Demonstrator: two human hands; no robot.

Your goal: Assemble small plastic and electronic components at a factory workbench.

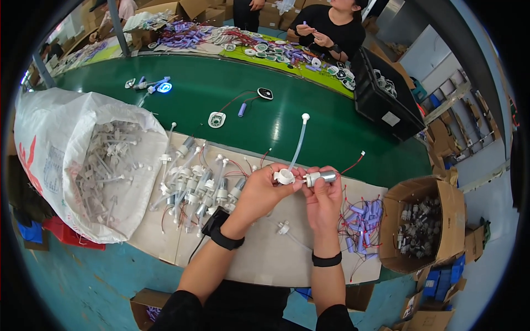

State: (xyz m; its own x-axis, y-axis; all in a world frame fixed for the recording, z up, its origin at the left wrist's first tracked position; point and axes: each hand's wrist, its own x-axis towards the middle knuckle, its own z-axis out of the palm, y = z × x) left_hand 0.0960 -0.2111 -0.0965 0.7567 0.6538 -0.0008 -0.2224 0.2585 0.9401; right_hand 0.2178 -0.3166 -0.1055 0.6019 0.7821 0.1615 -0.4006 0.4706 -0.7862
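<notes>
Between the fingers of my left hand [258, 192] is a white plastic fitting [284, 176] with a clear tube [298, 144] rising from it, tipped by a white round end. My right hand [324, 201] grips a small silver motor pump [320, 177], its white end turned toward the fitting. A red wire with a white plug trails from the pump to the upper right. Whether fitting and pump touch is hard to make out. Below the hands, another white fitting with a tube [283, 227] lies on the beige board [259, 256].
Left stands a white sack [52, 149] of clear fittings; several pumps with tubes [193, 190] lie beside it. Right are purple battery cells [364, 223] and a cardboard box [455, 220] of pumps. Loose parts [217, 119] rest on the green belt [187, 110]. A co-worker [331, 27] works opposite, near a black crate [381, 107].
</notes>
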